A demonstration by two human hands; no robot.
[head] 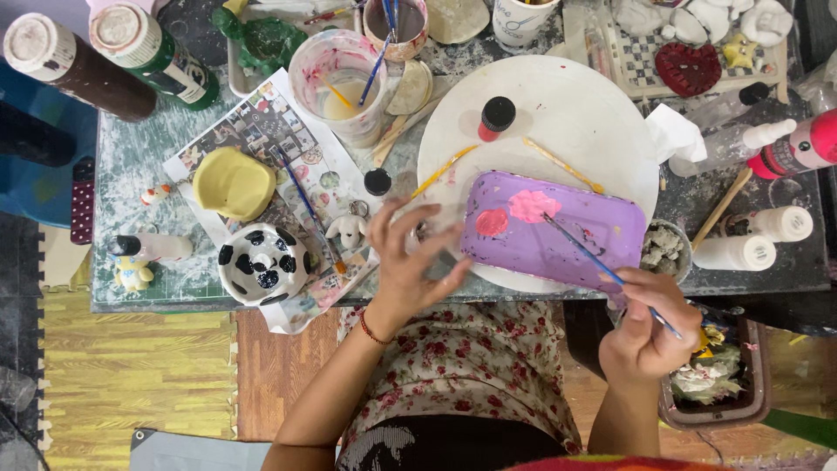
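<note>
A purple rectangular tray (567, 249) lies on a round white board (567, 113), with a red blob and a pink blob painted near its left side. My right hand (649, 327) grips a thin blue paintbrush (593, 257) whose tip touches the pink blob. My left hand (410, 262) rests with fingers spread at the tray's left edge, against the board, holding nothing.
A paint-stained water cup (344, 83) with brushes, a yellow mould (234, 183), a black-and-white spotted bowl (261, 262), paint bottles (148, 52) and white bottles (750, 240) crowd the table. Two yellow-handled brushes (562, 164) lie on the board beside a red bottle (495, 118).
</note>
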